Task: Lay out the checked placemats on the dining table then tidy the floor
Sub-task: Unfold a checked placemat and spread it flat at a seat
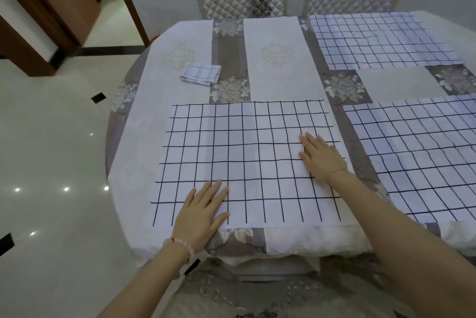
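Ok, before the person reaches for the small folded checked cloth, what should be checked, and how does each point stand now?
1. Both free: left hand and right hand flat on near white checked placemat: ok.
2. Near placemat lies flat: ok.
3. Small folded checked cloth spread out: not ok.
4. Far right checked placemat smooth: not ok, wrinkled.
5. Glossy white tiled floor tidy: cannot tell.

Our left grip (203,212) lies flat, palm down, fingers straight and close together, thumb spread out to the side. Our right grip (320,156) lies flat too, further forward, fingers straight and angled to the left. Both forearms are bare and reach forward.
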The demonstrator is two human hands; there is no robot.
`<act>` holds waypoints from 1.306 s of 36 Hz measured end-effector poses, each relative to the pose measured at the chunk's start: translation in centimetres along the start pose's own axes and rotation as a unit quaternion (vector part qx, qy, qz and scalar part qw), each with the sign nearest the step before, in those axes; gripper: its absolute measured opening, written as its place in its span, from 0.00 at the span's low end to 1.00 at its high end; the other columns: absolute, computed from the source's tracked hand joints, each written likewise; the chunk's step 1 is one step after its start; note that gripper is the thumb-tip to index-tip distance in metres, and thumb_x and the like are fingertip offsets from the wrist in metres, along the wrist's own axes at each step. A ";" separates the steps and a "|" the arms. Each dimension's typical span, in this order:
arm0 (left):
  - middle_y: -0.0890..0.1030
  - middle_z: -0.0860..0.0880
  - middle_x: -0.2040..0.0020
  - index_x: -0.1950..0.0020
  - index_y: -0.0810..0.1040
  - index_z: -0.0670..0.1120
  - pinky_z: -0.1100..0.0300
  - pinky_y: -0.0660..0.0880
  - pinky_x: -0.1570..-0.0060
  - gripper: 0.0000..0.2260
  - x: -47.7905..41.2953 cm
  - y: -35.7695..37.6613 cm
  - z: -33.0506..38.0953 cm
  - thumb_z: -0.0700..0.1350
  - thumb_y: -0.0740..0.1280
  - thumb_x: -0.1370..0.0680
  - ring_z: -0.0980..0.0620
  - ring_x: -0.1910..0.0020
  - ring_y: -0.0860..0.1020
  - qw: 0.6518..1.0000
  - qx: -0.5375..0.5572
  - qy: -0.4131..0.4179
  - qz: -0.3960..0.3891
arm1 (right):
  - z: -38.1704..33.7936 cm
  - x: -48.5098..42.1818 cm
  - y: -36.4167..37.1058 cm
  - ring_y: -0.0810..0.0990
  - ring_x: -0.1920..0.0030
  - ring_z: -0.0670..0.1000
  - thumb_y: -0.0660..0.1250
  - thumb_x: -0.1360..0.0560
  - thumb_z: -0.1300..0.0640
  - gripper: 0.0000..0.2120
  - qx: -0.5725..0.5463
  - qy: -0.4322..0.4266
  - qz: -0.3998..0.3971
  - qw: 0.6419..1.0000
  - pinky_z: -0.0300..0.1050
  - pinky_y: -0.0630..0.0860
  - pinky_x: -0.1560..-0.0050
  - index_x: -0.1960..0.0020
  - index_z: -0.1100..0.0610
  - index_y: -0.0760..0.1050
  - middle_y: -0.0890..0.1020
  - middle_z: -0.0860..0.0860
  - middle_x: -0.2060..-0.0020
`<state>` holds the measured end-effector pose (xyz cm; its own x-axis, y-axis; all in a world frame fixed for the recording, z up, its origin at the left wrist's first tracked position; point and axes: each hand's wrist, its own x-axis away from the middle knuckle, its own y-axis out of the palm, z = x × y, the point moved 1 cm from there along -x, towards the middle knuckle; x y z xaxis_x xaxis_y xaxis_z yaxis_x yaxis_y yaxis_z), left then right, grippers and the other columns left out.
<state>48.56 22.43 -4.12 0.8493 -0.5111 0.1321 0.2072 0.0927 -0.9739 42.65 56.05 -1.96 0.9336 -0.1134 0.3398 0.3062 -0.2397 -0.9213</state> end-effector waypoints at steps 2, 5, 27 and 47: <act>0.64 0.52 0.26 0.24 0.55 0.55 0.56 0.47 0.29 0.24 0.8 0.1 0.0 0.61 0.44 0.19 0.52 0.27 0.58 1.000 0.002 0.005 0.008 | 0.4 -0.3 0.3 0.43 0.23 0.50 0.44 0.18 0.47 0.26 0.005 0.001 0.007 1.000 0.55 0.45 0.25 0.23 0.49 0.42 0.44 0.46 0.23; 0.63 0.52 0.26 0.25 0.57 0.53 0.55 0.49 0.30 0.25 1.6 0.5 -0.2 0.61 0.44 0.19 0.52 0.27 0.58 1.000 -0.015 0.003 0.016 | 0.5 -0.4 0.6 0.42 0.23 0.50 0.44 0.18 0.48 0.26 0.000 0.000 0.013 1.000 0.55 0.44 0.24 0.23 0.50 0.42 0.44 0.46 0.23; 0.43 0.54 0.22 0.22 0.44 0.50 0.52 0.43 0.25 0.32 -5.5 -3.9 -5.9 0.63 0.49 0.22 0.54 0.23 0.42 0.987 0.016 -0.143 -0.075 | 3.0 14.1 6.4 0.81 0.46 0.58 0.52 0.25 0.54 0.23 -0.013 -0.013 0.249 0.968 0.50 0.77 0.43 0.41 0.64 0.78 0.82 0.59 0.44; 0.82 0.48 0.50 0.42 0.76 0.50 0.53 0.76 0.47 0.10 11.0 -4.5 -0.2 0.42 0.62 0.21 0.49 0.49 0.79 0.840 0.372 -0.334 0.210 | -1.5 16.0 3.7 0.76 0.41 0.57 0.61 0.24 0.64 0.13 -0.180 0.010 0.199 0.963 0.50 0.70 0.38 0.42 0.61 0.78 0.80 0.56 0.43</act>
<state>56.88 16.27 1.67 0.9549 0.2712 0.1212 -0.1444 0.7802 -0.6086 58.44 51.85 0.32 0.9591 -0.2825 -0.0196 -0.1625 -0.4923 -0.8552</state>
